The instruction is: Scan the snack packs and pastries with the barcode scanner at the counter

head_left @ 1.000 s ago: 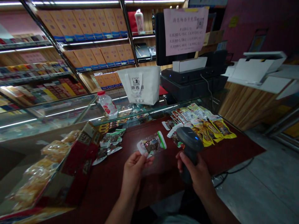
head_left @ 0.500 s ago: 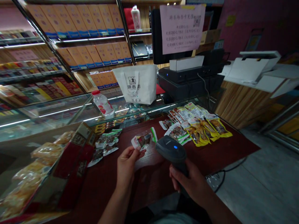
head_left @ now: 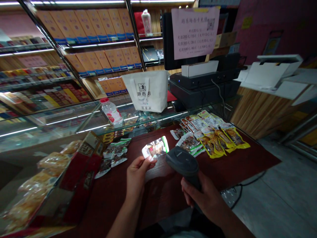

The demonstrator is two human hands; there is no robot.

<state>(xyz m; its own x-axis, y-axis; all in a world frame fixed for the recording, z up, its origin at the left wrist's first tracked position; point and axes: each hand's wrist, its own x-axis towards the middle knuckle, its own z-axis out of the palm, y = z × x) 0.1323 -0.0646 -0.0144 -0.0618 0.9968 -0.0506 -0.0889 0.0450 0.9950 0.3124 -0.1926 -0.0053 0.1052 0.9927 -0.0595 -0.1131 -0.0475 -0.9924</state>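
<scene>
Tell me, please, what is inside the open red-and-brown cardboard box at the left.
Several pale golden items in clear plastic wrapping can be seen; whatever lies beneath them in the box is hidden.

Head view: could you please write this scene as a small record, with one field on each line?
Left hand: pinches a small packet at its near edge
Right hand: grips a dark handheld scanner, its head pointed toward the packet
Light: bright on the packet
Table right side: yellow packets lying together
Table left side: open carton with wrapped food inside
Glass counter behind: red-capped bottle, white bag
</scene>
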